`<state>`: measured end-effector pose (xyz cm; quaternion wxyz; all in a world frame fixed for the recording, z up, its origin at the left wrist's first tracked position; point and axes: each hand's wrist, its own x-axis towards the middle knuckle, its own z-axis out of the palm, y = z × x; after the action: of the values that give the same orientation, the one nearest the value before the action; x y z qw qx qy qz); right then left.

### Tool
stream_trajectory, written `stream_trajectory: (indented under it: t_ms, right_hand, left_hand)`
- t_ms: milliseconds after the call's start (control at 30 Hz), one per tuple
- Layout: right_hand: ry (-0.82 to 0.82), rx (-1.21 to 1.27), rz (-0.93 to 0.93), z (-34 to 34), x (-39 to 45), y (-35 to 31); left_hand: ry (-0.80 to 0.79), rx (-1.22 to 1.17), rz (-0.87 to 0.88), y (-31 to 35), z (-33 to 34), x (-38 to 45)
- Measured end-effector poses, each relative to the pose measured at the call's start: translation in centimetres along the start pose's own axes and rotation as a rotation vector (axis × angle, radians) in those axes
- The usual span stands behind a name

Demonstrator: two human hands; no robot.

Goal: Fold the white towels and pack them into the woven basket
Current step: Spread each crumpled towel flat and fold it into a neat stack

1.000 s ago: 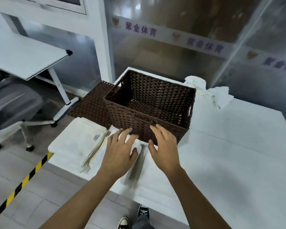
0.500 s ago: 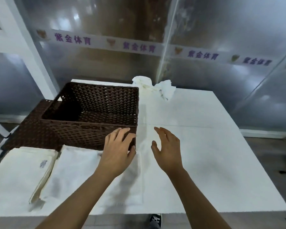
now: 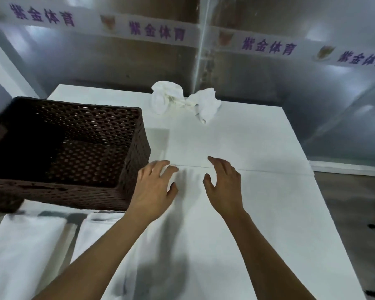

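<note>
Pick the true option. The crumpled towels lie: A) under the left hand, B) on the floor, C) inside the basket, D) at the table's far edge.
D: the crumpled towels sit on the table at its far edge, apart from the empty basket.

The basket (image 3: 69,152) sits on the table's (image 3: 258,213) left side, with two folded towels (image 3: 26,252) before it. Crumpled towels (image 3: 182,102) lie at the far edge, behind both hands (image 3: 154,191).

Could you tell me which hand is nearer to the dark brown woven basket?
Left. The left hand hovers beside the dark brown woven basket at its right wall; the right hand is farther right over the white table.
</note>
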<state>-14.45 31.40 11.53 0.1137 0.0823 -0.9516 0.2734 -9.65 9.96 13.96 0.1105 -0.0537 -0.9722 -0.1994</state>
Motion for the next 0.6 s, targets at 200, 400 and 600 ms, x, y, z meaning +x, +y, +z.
stream_trajectory:
  t_ms: [200,400,600]
  right_hand:
    - [-0.08,0.003,-0.045,3.3,8.9,7.8]
    - [-0.129,-0.015,-0.076,8.2,17.6,12.8]
    - [-0.26,-0.253,-0.205,14.5,26.8,17.0]
  left_hand:
    - [-0.078,0.034,-0.128,0.7,7.0,7.3]
    - [-0.176,0.047,-0.249,-1.6,13.4,12.5]
    - [-0.403,-0.025,-0.316,-4.8,21.3,14.2]
